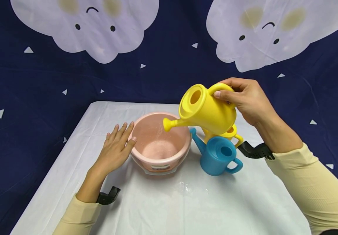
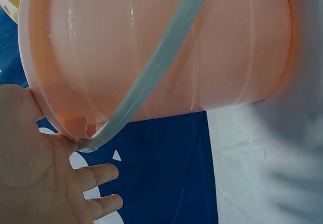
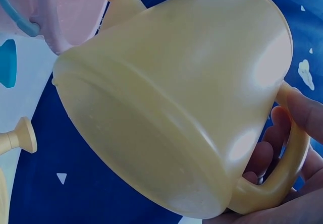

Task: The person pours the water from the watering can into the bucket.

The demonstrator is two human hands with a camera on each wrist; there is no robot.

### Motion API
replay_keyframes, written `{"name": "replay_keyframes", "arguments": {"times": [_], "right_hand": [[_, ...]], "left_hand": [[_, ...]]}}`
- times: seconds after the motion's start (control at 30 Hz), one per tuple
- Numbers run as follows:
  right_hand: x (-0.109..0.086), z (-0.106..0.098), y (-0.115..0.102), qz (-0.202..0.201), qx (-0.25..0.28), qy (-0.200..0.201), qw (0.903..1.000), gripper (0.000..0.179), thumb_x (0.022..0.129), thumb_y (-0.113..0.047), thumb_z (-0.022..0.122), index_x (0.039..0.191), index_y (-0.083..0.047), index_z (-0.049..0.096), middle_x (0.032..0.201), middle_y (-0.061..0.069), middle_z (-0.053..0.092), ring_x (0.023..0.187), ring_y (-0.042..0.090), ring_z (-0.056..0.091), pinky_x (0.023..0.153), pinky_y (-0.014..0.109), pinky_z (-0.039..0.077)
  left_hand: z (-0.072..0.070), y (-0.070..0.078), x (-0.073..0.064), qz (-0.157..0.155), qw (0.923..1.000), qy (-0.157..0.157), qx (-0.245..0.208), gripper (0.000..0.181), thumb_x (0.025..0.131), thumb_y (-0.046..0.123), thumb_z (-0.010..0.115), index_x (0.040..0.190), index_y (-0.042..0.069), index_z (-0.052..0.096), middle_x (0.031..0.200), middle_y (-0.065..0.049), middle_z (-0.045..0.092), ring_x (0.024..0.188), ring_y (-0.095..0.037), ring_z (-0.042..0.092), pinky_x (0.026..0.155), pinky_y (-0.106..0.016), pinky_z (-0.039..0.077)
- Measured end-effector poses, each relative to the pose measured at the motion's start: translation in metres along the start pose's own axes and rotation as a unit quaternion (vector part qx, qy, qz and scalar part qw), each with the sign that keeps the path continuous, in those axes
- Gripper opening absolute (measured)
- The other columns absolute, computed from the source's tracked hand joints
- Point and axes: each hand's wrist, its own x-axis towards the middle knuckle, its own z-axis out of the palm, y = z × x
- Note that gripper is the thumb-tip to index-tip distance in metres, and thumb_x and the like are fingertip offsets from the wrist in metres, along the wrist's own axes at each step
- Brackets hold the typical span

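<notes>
My right hand (image 1: pixel 245 98) grips the handle of a yellow watering can (image 1: pixel 207 109), tilted so that its spout hangs over a pink bucket (image 1: pixel 183 148). Fine streams of water fall from the spout into the bucket. In the right wrist view the fingers curl through the handle, and the can's underside (image 3: pixel 131 133) faces the camera. With fingers straight, my left hand (image 1: pixel 114 150) touches the bucket's left rim. The left wrist view shows that hand (image 2: pixel 45 168) beside the rim, near the joint of the grey bail handle (image 2: pixel 146 82).
Right of the bucket stands a blue watering can (image 1: pixel 216 160). Behind it is a second yellow watering can (image 1: pixel 236 135), partly hidden. Water drops (image 1: pixel 186 187) lie on the white tablecloth (image 1: pixel 157 212). A dark blue cloud-print cloth (image 1: pixel 175 78) hangs behind the table.
</notes>
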Motion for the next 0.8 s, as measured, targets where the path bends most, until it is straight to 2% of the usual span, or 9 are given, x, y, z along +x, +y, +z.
{"name": "replay_keyframes", "arguments": {"times": [0.8], "right_hand": [[-0.0012,-0.0016,-0.0019,-0.006,-0.003,-0.005,1.0,0.021,0.081,-0.015,0.075,0.099,-0.006,0.071,0.085,-0.003,0.069,0.078,0.016,0.058,0.067,0.018,0.052]], "left_hand": [[0.0007,0.0011,-0.0002,-0.001,1.0,0.001,0.002,0.059,0.1,0.054,0.023,0.152,0.031,0.008,0.16,-0.01,0.011,0.148,-0.035,-0.002,0.114,-0.064,-0.001]]}}
